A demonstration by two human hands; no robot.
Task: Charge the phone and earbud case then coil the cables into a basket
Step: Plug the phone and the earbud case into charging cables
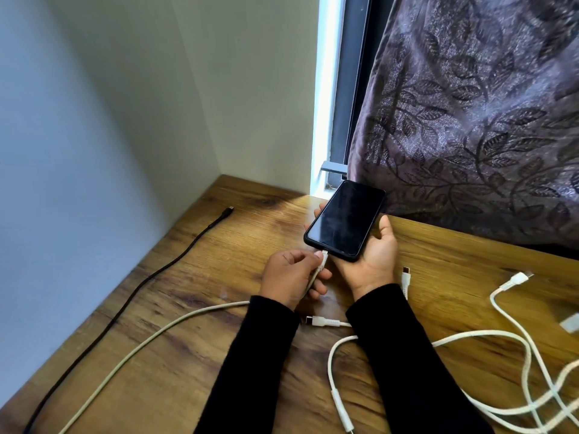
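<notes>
A black phone (344,219) with a dark screen lies in my right hand (372,258), whose fingers curl round its edges above the wooden table (194,270). My left hand (291,277) pinches the plug of an off-white cable (150,336) right at the phone's bottom port. That cable trails off to the lower left across the table. Neither an earbud case nor a basket is in view.
A black cable (131,296) runs along the table's left side to a plug near the wall corner. Several white cables (513,339) with loose plugs tangle at the right. A patterned purple curtain (470,120) hangs behind the table, next to a window frame.
</notes>
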